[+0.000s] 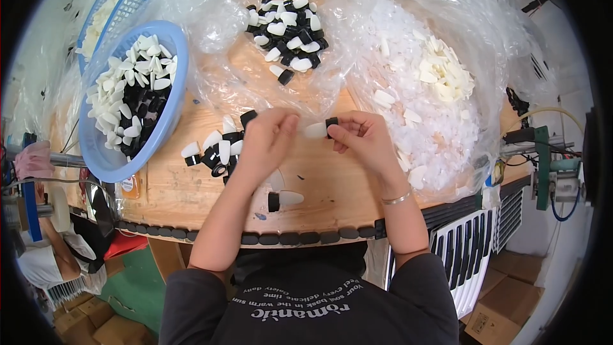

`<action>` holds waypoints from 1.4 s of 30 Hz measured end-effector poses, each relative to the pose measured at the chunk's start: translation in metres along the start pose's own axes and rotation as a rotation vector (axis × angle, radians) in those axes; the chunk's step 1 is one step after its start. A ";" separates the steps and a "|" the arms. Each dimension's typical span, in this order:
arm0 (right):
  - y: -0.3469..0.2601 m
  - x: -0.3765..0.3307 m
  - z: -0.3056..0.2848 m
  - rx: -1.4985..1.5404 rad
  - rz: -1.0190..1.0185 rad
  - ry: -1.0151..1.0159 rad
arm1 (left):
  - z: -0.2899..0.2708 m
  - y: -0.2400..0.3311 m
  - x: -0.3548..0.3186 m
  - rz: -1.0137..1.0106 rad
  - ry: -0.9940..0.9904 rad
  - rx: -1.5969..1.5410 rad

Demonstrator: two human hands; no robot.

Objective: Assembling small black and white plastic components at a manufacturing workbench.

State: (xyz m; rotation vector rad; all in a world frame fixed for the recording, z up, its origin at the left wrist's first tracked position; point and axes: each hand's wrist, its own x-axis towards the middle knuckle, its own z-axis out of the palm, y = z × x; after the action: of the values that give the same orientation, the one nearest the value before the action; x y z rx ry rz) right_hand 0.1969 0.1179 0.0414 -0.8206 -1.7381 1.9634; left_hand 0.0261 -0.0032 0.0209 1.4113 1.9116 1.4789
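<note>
My right hand (364, 137) pinches a black-collared white piece (315, 130) between thumb and fingers. The black collar sits by the fingertips, and the rounded white tip points left. My left hand (271, 137) is closed just left of that tip, thumb against fingers; a faint translucent patch shows beside it, too blurred to name. Below the hands lies another black-collared white piece (290, 199) on the wooden table (332, 198). Partly behind my left forearm is a small group of black collars and white pieces (214, 152).
A blue basin (181, 83) holds loose white pieces and black collars. Behind it stands a blue basket (131, 0). A heap of collared pieces (287, 32) lies at the back. On the right, translucent pieces (440, 134) and cream pieces (444, 70) spread over plastic sheeting (357, 0).
</note>
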 end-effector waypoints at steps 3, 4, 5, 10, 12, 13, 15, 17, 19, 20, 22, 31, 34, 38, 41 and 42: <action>-0.007 0.005 -0.007 -0.084 0.083 0.026 | -0.021 -0.007 0.008 -0.121 0.146 -0.124; -0.012 0.008 -0.009 -0.167 0.140 0.013 | -0.032 -0.010 0.010 -0.113 0.207 -0.072; -0.017 0.014 -0.011 -0.165 0.140 0.014 | -0.039 -0.015 0.011 -0.102 0.271 -0.102; -0.063 0.072 0.001 -0.397 -0.142 -0.005 | -0.060 -0.008 0.012 -0.223 0.127 0.272; -0.073 0.089 0.010 -0.304 -0.274 0.114 | -0.053 -0.016 0.008 -0.135 0.100 0.443; -0.075 0.095 0.013 -0.441 -0.455 0.339 | -0.049 -0.020 0.008 -0.043 0.075 0.609; -0.075 0.093 0.004 -0.583 -0.634 0.579 | -0.044 -0.026 0.006 -0.003 0.026 0.601; -0.066 0.081 -0.032 -0.381 -0.528 0.428 | -0.039 -0.032 0.004 0.031 -0.028 0.697; -0.057 0.056 -0.059 -0.387 -0.356 0.369 | -0.040 -0.033 0.003 0.012 -0.042 0.647; -0.050 0.039 -0.085 -0.483 -0.283 0.361 | -0.037 -0.033 0.007 0.047 -0.061 0.659; -0.032 0.018 -0.106 -0.565 -0.203 0.349 | -0.037 -0.032 0.006 0.069 -0.051 0.665; 0.009 0.017 -0.101 -0.947 -0.375 0.496 | -0.039 -0.010 0.003 0.160 -0.051 0.592; 0.018 0.026 -0.088 -1.007 -0.435 0.462 | -0.028 0.002 0.001 0.146 -0.105 0.444; 0.029 0.019 -0.105 -1.185 -0.434 0.527 | 0.001 0.012 -0.004 0.019 -0.244 0.113; 0.017 0.011 -0.102 -1.063 -0.659 0.735 | 0.018 0.009 -0.011 -0.161 -0.298 -0.119; 0.022 0.015 -0.093 -0.729 -0.532 0.685 | 0.019 0.006 -0.012 -0.206 -0.296 -0.126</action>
State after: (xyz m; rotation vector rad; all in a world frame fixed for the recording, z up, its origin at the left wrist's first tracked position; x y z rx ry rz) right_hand 0.2482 0.1944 0.0114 -0.9572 -1.9253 0.5782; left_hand 0.0483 -0.0039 0.0148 1.2555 1.6930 1.1989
